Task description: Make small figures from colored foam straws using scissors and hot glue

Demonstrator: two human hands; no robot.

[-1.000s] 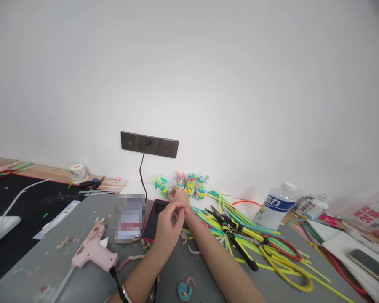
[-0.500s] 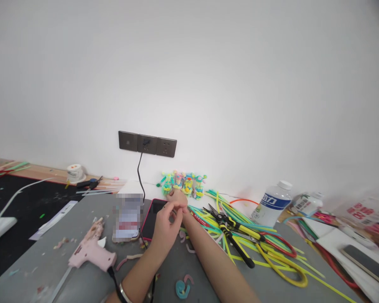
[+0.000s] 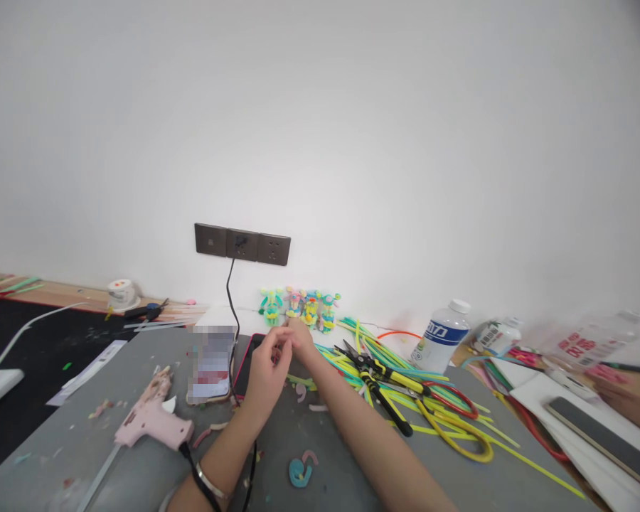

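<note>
My left hand (image 3: 269,361) is closed, thumb and fingers curled toward each other above the grey table. Right against its fingertips is my right hand (image 3: 301,341), also closed and turned away from me. Whatever the two hands pinch between them is hidden or too small to name. Just behind them, against the wall, stand several small fuzzy figures of bent pipe cleaners (image 3: 311,313) in green, pink, yellow and blue. A red-edged dark tablet or phone (image 3: 248,364) lies partly under my left hand.
A pink glue gun (image 3: 154,423) lies at the left, near a phone with a blurred screen (image 3: 212,366). Yellow-and-black pliers (image 3: 378,384) rest on a bundle of pipe cleaners (image 3: 448,416). A white bottle (image 3: 440,338) stands behind; another person's blurred hand (image 3: 626,402) shows far right.
My right hand has drawn back slightly from the figures, which now show more fully. Both hands remain together. The whole view has shifted a little.
</note>
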